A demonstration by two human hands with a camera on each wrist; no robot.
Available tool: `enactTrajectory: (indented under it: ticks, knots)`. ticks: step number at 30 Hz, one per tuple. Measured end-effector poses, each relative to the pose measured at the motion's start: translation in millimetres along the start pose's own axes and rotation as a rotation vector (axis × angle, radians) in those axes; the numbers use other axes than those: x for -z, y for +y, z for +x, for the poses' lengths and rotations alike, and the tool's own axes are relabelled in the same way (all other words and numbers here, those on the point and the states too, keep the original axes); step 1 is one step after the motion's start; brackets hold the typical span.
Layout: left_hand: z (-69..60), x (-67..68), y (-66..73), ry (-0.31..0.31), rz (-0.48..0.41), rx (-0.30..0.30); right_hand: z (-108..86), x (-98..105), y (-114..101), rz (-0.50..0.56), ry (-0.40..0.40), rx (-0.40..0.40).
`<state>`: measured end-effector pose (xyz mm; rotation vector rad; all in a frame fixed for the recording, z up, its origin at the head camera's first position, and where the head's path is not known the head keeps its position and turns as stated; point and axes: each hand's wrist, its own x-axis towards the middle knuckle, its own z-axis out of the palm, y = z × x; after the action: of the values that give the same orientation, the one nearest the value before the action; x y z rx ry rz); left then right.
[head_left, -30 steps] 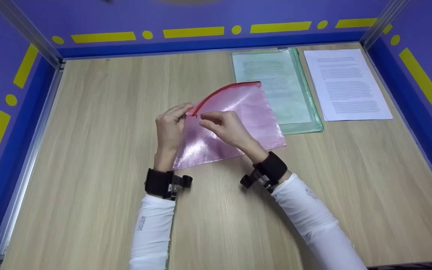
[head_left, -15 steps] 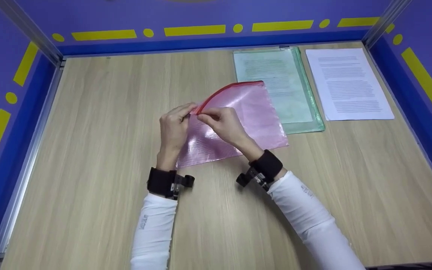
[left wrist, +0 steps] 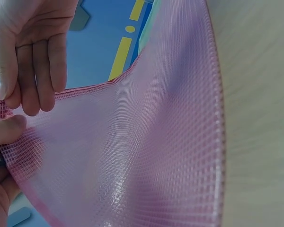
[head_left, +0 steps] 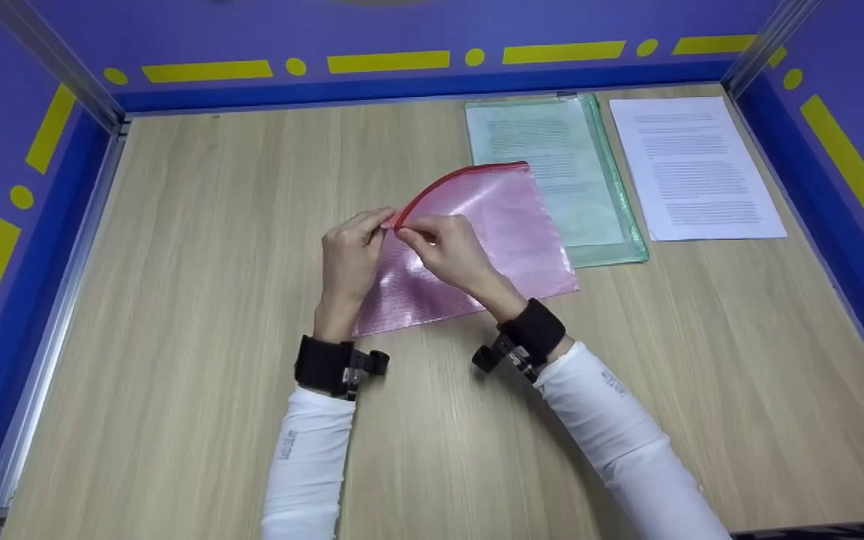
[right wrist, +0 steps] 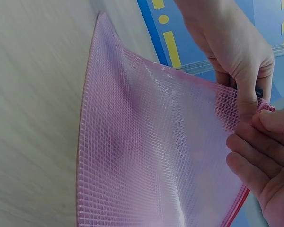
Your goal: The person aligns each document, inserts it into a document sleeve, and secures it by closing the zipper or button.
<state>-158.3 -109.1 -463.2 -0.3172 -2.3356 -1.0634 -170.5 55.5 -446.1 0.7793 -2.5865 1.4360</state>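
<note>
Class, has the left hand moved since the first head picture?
Yes: the left hand has shifted slightly right, closer to the unmoved green folder.

Green folder (head_left: 586,180) partly hidden behind pink pouch (head_left: 511,225).

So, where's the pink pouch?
Head view: left hand and right hand hold the pink pouch centrally over the table, its right side hiding part of the green folder.

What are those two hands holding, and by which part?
A pink mesh pouch. The left hand grips its corner beside one end of the red zip; the right hand pinches that end of the zip.
</note>
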Motion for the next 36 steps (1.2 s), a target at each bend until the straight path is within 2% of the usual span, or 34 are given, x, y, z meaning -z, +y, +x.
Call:
enactTrajectory:
  ticks: [4, 11, 17, 32, 36]
  knots:
    - [0.0, 0.4, -0.1, 0.019, -0.014, 0.007, -0.3, 0, -1, 0.003, -0.024, 0.005]
    - [-0.5, -0.4, -0.7, 0.028, -0.051, 0.004, -0.1, 4, 0, -0.019, -0.043, -0.031]
    - [-0.6, -0.3, -1.1, 0.014, -0.082, 0.011, 2.3, 10, 0, -0.039, -0.028, -0.034]
    - [-0.3, 0.4, 2.3, 0.007, -0.084, 0.0, 8.6, 18, -5, -0.117, 0.0, -0.011]
    - [-1.3, 0.6, 2.0, -0.002, -0.084, -0.021, 10.5, 21, -5, -0.126, 0.0, -0.038]
